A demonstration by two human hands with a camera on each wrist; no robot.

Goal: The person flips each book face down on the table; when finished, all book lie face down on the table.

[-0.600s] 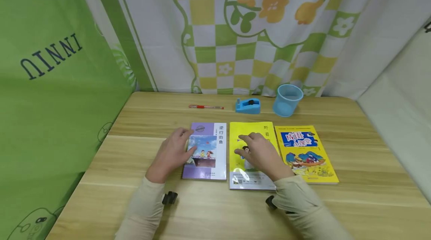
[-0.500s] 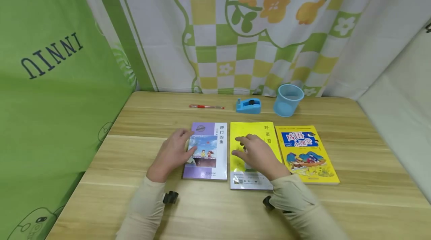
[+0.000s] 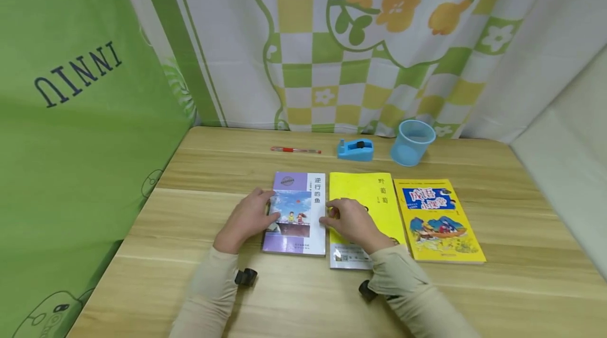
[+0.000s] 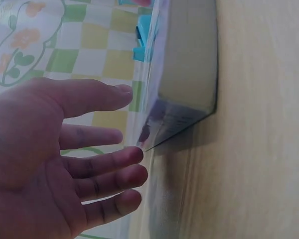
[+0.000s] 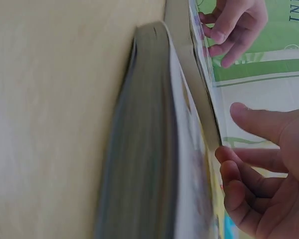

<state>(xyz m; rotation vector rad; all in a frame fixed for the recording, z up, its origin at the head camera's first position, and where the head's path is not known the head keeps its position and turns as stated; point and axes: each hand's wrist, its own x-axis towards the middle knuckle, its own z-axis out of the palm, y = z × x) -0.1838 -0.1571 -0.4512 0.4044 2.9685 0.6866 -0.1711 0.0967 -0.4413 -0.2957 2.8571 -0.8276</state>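
Note:
In the head view a purple-and-white book (image 3: 317, 227) lies flat, its cover showing two figures under a blue sky. My left hand (image 3: 246, 219) is at its left edge, thumb and forefinger over the cover's margin. The left wrist view shows that hand (image 4: 65, 154) with relaxed fingers spread beside the book's corner. A larger yellow book (image 3: 353, 185) lies just to the right, partly hidden by my right hand (image 3: 353, 224). The right thumb and forefinger reach the purple book's right edge, apart from each other. In the right wrist view, the other fingers of this hand (image 5: 269, 179) bend loosely.
A smaller yellow book (image 3: 441, 222) with a blue title panel lies slightly turned at the right. Behind the books are a red pen (image 3: 295, 150), a blue tape dispenser (image 3: 355, 150) and a light blue cup (image 3: 411, 144). Patterned cloth (image 3: 327, 79) hangs along the table's back edge.
My right hand has moved left, from over the larger yellow book to the purple book's right edge. The left hand stays at the left edge. The head view has shifted slightly.

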